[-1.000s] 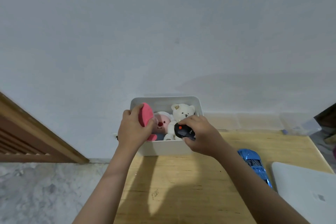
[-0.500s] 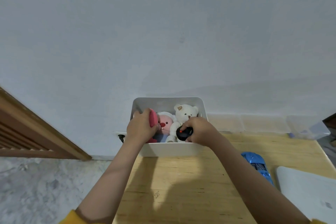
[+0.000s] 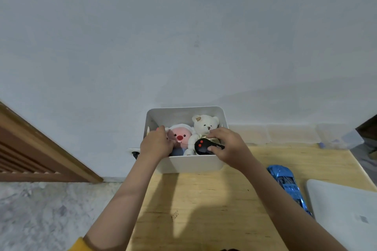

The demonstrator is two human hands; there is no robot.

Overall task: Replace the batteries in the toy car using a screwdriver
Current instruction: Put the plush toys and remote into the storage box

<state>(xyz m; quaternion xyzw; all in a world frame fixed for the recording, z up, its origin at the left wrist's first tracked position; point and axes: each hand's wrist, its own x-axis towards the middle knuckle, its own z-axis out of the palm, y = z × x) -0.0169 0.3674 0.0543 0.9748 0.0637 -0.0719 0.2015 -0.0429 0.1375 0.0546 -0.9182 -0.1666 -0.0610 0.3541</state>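
One white plastic bin [image 3: 189, 164] with rounded corners stands at the far edge of a pale wooden table [image 3: 204, 210], against a plain matte wall. Inside it sit two soft plush toys: a cream teddy bear [image 3: 204, 126] and a round pink-faced doll [image 3: 179, 135] with a red nose. The right hand [image 3: 230, 146] grasps one glossy black remote control [image 3: 202, 145] with two red buttons, held over the bin's near right corner in front of the bear. The left hand [image 3: 157, 142] reaches into the bin's left side with fingers curled around something pink, mostly hidden; what it is cannot be told. One toy car [image 3: 285, 183], shiny metallic blue and streamlined, lies on the table to the right of the bin, apart from both hands. Beside the car lies one smooth silver laptop [image 3: 346, 216], closed.
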